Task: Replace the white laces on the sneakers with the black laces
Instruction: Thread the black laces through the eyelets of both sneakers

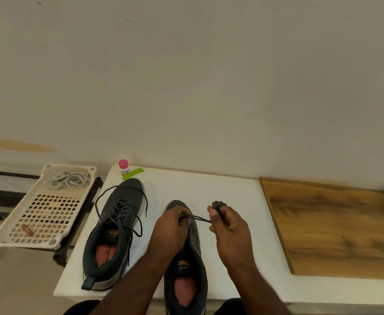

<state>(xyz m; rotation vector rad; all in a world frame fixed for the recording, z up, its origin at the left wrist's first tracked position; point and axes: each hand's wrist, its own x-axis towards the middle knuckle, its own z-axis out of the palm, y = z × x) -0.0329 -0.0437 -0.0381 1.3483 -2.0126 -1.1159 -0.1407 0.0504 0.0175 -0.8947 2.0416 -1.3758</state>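
Observation:
Two dark grey sneakers stand on the white table (229, 196). The left sneaker (113, 233) is threaded with a loose black lace. The right sneaker (188, 269) lies under my hands, its eyelets partly hidden. My left hand (171, 226) pinches one end of a black lace (197, 218) above the shoe's front. A short stretch of lace runs to my right hand (228, 226), which grips the bundled remainder of it. The white laces (69, 179) lie heaped in a perforated plastic tray (29, 226) left of the table.
A small bottle with a pink cap (124, 167) and a green strip (133, 173) sit at the table's far left corner. A wooden board (332, 228) covers the table's right side. A small orange object (27, 229) lies in the tray, which rests on a dark metal rack (77, 223).

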